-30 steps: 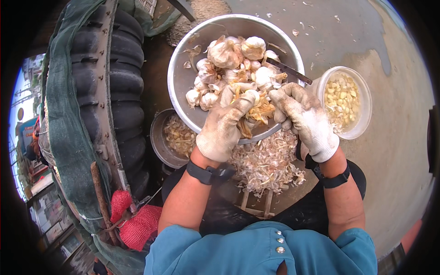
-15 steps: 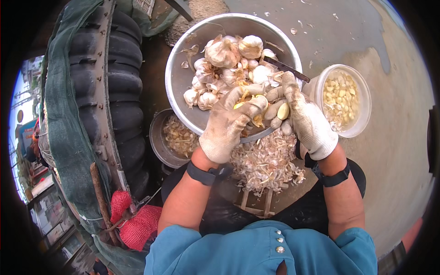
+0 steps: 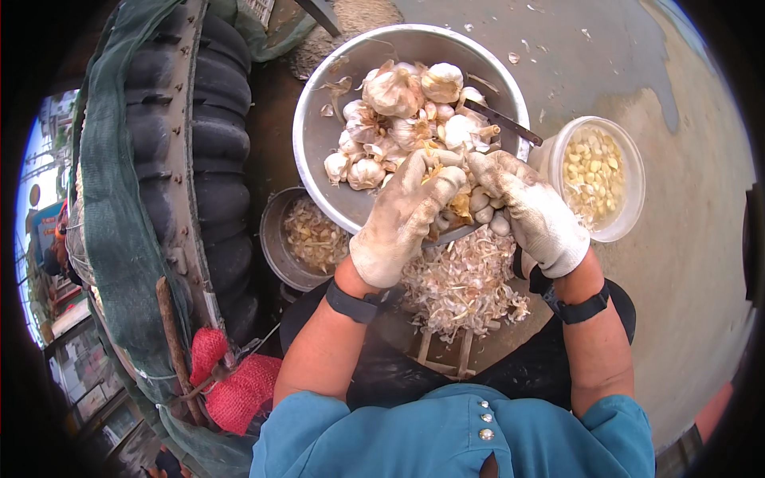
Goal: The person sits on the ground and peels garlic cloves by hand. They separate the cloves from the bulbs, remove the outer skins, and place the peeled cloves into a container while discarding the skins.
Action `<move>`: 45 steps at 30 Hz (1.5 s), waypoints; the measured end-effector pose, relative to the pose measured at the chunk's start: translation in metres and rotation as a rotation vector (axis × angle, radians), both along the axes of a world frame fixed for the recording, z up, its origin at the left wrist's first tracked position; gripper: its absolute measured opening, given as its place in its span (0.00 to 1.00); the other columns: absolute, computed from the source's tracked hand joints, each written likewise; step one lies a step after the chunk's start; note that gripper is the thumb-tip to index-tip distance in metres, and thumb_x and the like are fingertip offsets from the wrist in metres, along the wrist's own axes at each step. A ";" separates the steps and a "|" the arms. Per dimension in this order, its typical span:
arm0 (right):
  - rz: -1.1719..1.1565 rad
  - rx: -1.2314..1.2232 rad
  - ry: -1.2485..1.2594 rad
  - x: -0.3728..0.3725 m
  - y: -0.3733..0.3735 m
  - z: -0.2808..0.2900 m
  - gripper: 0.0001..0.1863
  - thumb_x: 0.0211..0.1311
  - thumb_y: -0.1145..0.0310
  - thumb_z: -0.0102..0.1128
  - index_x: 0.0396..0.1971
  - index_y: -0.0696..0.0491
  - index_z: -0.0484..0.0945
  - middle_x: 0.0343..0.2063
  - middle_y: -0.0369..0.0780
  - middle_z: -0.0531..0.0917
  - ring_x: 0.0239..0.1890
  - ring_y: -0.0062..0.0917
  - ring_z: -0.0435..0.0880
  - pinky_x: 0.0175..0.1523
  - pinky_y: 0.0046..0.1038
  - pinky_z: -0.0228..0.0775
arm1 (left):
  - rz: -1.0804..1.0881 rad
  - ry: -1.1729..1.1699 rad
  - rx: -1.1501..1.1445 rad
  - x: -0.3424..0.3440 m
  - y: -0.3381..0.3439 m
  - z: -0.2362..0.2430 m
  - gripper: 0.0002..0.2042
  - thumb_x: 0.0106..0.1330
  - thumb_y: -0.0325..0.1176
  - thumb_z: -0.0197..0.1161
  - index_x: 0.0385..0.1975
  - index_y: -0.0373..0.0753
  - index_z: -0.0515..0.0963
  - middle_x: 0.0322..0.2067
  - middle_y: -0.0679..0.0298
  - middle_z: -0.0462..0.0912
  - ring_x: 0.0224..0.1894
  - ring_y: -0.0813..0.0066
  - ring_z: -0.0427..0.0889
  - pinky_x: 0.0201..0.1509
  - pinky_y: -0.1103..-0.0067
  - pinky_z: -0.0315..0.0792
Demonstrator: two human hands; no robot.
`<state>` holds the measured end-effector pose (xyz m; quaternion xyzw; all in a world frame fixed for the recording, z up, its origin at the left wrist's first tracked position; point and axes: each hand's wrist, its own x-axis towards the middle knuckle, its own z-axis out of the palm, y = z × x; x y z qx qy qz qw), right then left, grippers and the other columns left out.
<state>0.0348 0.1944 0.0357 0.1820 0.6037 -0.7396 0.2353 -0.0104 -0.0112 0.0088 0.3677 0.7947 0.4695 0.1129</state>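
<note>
My left hand [image 3: 406, 215], in a soiled white knit glove, is closed on yellowish garlic with papery skin [image 3: 459, 205] at the near rim of a wide steel basin [image 3: 339, 68]. Facing it, my right hand [image 3: 532, 211], gloved alike, has its fingers curled against the same spot, their contents mostly hidden. Whole garlic bulbs [image 3: 394, 92] fill the basin's middle. A dark knife [image 3: 510, 123] rests across its right rim. Below the basin lies a heap of loose garlic skins [image 3: 462, 287] on a wooden frame [image 3: 466, 354].
At right stands a clear tub [image 3: 629, 199] of peeled cloves. A steel pot [image 3: 279, 263] with garlic scraps sits lower left. A black ribbed object [image 3: 211, 135], green netting [image 3: 127, 263] and red mesh bags [image 3: 243, 390] line the left side. A straw mat [image 3: 351, 24] lies beyond the basin.
A peeled clove seen in my right fingers half a second ago is now hidden. The right thumb and fingers have curled inward and both hands have drawn closer together.
</note>
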 end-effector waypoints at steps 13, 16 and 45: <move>-0.221 0.898 0.074 0.012 0.086 0.022 0.18 0.64 0.55 0.59 0.43 0.54 0.77 0.28 0.35 0.80 0.29 0.17 0.78 0.34 0.19 0.70 | 0.075 -0.185 -0.048 0.014 0.000 0.008 0.12 0.68 0.33 0.54 0.43 0.34 0.80 0.44 0.54 0.75 0.43 0.69 0.76 0.49 0.73 0.72; 0.040 1.842 0.204 0.030 0.134 0.022 0.21 0.64 0.54 0.58 0.47 0.55 0.76 0.38 0.44 0.82 0.41 0.38 0.82 0.48 0.35 0.73 | 0.120 0.184 -0.044 0.015 0.012 0.018 0.10 0.66 0.30 0.56 0.41 0.32 0.80 0.40 0.60 0.77 0.40 0.79 0.76 0.43 0.79 0.73; 0.376 0.976 0.511 0.144 -0.041 0.042 0.18 0.70 0.57 0.42 0.54 0.49 0.68 0.46 0.47 0.75 0.49 0.42 0.76 0.49 0.38 0.69 | 0.266 -0.606 0.224 0.156 0.005 0.034 0.19 0.61 0.25 0.63 0.53 0.32 0.73 0.47 0.61 0.78 0.47 0.77 0.76 0.50 0.81 0.73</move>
